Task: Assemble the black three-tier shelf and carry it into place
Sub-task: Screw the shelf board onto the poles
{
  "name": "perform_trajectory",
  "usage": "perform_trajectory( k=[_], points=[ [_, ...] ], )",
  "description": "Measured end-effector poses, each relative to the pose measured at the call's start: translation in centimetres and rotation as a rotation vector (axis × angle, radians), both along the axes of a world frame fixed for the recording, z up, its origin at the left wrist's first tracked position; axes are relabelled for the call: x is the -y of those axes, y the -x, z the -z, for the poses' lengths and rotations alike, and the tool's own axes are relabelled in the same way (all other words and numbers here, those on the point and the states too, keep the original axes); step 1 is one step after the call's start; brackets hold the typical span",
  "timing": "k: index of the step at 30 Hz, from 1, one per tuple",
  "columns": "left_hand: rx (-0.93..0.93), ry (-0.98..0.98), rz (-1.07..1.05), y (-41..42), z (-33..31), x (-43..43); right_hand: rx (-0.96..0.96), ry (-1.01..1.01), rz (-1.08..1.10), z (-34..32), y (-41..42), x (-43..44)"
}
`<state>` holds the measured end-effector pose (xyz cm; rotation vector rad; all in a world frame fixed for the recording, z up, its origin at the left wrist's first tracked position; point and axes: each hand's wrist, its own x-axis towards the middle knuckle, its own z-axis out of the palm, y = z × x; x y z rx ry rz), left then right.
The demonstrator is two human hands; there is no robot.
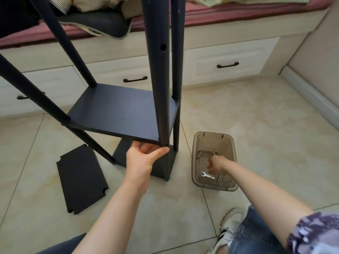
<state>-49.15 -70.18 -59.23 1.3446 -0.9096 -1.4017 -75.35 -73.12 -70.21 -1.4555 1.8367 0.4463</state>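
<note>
The black shelf [177, 61] stands half-built on the tiled floor, and its near pole [156, 70] is the thing to steer by. Your left hand [145, 154] cups the corner of the middle board [121, 110] right at that pole, with the fingers curled under the board and the thumb against the joint, clamped on it. My read is that you are holding the board level at the pole's hole so a fastener can go in, since nothing visible fixes that corner. Below the hand, at the pole's base, the bottom board [161, 167] sits low over the floor. Left of the pole a loose board [80, 178] lies flat on the tiles with its notched corners showing, likely waiting as the third tier.

Right of the pole sits a translucent brown bin [196, 143]. Your right hand [217, 165] is down inside it, fingers curled by something orange; I cannot tell whether it has closed on a part. The bin also holds a small wrench [207, 175], just nearer you than the hand, and several bolts [218, 180] scattered over its bottom. Behind the pole runs a cream drawer front [227, 52] under a cushioned platform.
</note>
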Motion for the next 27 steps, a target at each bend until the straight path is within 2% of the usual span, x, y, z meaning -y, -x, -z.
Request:
perform_trajectory(
  k=[8,15,22,27],
  points=[
    [-0.015,-0.012,-0.038,0.2,-0.4,-0.2,0.119,0.060,0.071,4.3,-0.6,1.4],
    [-0.019,-0.008,-0.044,0.2,-0.3,0.0,0.185,0.130,0.024,7.3,-0.9,2.6],
    [-0.041,-0.011,-0.054,0.3,-0.2,0.2,0.201,0.190,-0.089,9.1,-0.2,2.7],
    [-0.035,-0.013,-0.052,0.2,-0.6,0.4,0.114,0.256,-0.150,9.6,-0.4,2.2]
  ],
)
